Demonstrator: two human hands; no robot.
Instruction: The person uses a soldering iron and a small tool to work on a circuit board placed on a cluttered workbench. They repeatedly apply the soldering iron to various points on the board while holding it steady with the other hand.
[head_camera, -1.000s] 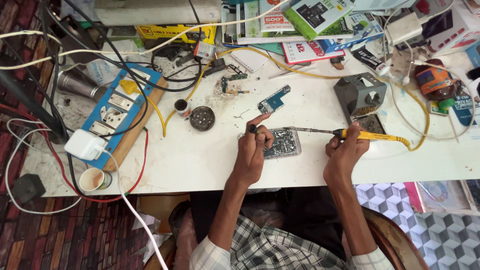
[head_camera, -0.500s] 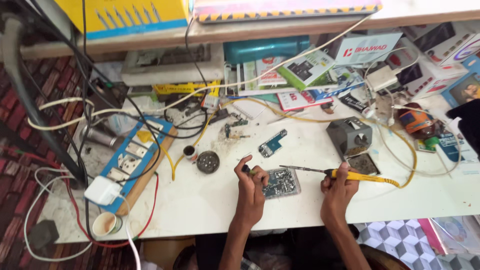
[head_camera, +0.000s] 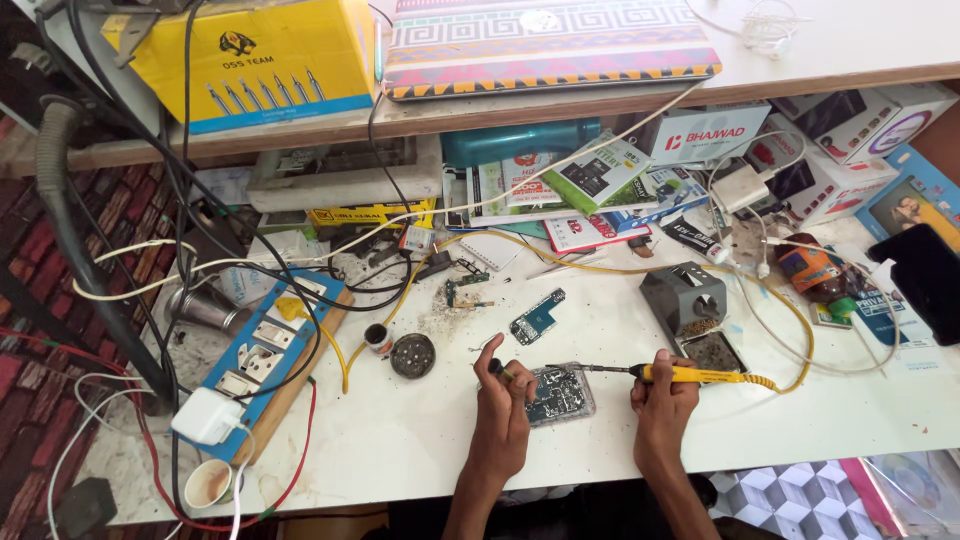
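Between your two hands, the small green circuit board (head_camera: 560, 394) in its clear frame lies flat on the white tabletop (head_camera: 420, 440). Your left hand (head_camera: 503, 412) pinches a thin dark tool (head_camera: 497, 369) between thumb and forefinger, its tip just above the board's left edge. Your right hand (head_camera: 664, 397) is closed around the yellow-handled soldering iron (head_camera: 660, 373), whose metal tip reaches left over the board's top edge; whether it touches, you cannot tell. Beyond your right knuckles stands the grey metal iron stand (head_camera: 686, 297). Up and left of your left thumb sit a round dark tin (head_camera: 412, 355) and a loose blue-green circuit board (head_camera: 537, 317).
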